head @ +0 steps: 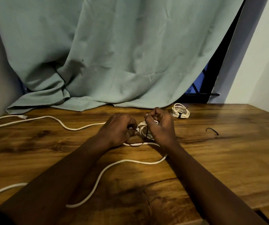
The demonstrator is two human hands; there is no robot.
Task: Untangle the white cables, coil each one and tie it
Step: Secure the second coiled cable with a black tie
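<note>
A small coil of white cable (pixel 142 128) sits between my two hands at the middle of the wooden table (pixel 228 151). My left hand (pixel 117 130) pinches it from the left, and my right hand (pixel 160 125) grips it from the right. A dark thin tie (pixel 136 144) loops around the coil and trails onto the table below my hands. A long loose white cable (pixel 49 118) snakes to the far left, where its plug end lies. Another stretch of loose white cable (pixel 107 168) curves under my forearms toward the near left edge.
A finished white coil (pixel 180 110), bound with a dark tie, lies at the back right. A spare dark tie (pixel 212 131) rests on the table to the right. A pale green curtain (pixel 114 54) hangs behind and spills onto the table's back edge.
</note>
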